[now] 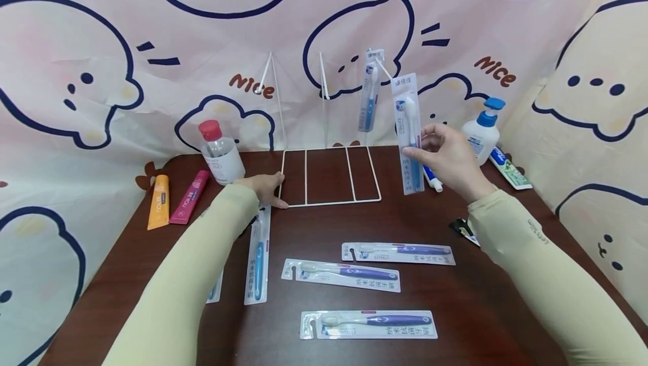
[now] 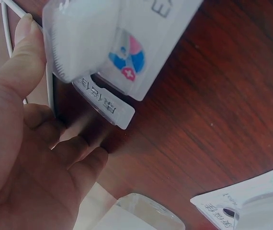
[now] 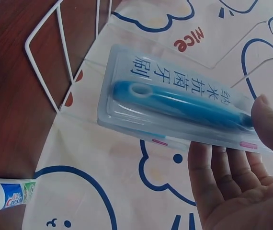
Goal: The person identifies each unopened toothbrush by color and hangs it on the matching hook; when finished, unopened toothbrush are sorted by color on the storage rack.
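My right hand (image 1: 448, 155) pinches a packaged blue toothbrush (image 1: 408, 130) by its lower right edge, thumb in front and fingers behind. The pack is upright, its top at the tip of the right hook (image 1: 385, 69) of a white wire rack (image 1: 334, 203). Behind it, another packaged blue toothbrush (image 1: 371, 93) hangs on that hook. At the rack's front left corner my left hand (image 1: 263, 189) touches the base wire, thumb and fingers spread apart. Right below this hand lies a packaged blue toothbrush (image 1: 258, 259) on the table; the left forearm partly hides another pack (image 1: 216, 290).
Three packaged purple toothbrushes (image 1: 368, 324) lie across the table front. A red-capped bottle (image 1: 223, 158) and orange and pink tubes (image 1: 187, 197) are at left. A blue-topped pump bottle (image 1: 482, 130) and toothpaste tube (image 1: 508, 169) stand and lie at right. Patterned cloth (image 1: 228, 40) hangs behind.
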The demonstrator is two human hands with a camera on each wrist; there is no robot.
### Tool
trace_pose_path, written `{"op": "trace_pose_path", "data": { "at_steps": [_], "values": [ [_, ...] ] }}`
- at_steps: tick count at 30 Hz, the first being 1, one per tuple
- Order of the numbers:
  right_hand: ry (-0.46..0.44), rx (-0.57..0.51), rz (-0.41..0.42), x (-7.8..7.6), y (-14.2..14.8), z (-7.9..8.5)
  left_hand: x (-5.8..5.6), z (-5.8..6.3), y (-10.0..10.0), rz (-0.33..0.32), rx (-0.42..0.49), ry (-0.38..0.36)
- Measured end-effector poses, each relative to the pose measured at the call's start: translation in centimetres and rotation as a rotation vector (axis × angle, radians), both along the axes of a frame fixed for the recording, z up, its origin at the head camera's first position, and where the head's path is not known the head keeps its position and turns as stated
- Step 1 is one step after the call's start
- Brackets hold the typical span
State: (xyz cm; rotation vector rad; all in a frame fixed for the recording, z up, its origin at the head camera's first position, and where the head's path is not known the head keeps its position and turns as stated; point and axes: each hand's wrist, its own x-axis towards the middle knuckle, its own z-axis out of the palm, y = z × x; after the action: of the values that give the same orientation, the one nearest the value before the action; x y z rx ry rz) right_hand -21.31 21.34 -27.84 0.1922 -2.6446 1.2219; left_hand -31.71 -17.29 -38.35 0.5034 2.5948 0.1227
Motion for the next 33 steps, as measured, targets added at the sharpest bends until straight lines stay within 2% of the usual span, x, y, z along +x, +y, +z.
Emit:
{"op": "trace_pose_path", "data": {
  "at_steps": [5,9,19,24,33],
  "values": [
    [-0.014,-0.007,-0.022,-0.6,-0.3,0.1,-0.1,0.1,0.0,0.013,-0.010,-0.006],
    [-0.009,-0.011,-0.025,-1.4,-0.6,-0.1,0.0,0.2,0.0,-0.002,-0.005,0.002],
    [-0.007,-0.035,0.004,-2.8,-0.8,-1.5,-0.1,0.1,0.0,0.011,-0.025,0.003],
    [-0.027,-0.020,-0.003,-4.3,-0.9,-1.8,-0.2,0.0,0.0,-0.003,-0.020,0.004],
    [-0.047,-0.008,-0.010,-7.5,-1.8,-1.5,-0.1,0.1,-0.1,0.016,-0.025,0.000]
  ]
}}
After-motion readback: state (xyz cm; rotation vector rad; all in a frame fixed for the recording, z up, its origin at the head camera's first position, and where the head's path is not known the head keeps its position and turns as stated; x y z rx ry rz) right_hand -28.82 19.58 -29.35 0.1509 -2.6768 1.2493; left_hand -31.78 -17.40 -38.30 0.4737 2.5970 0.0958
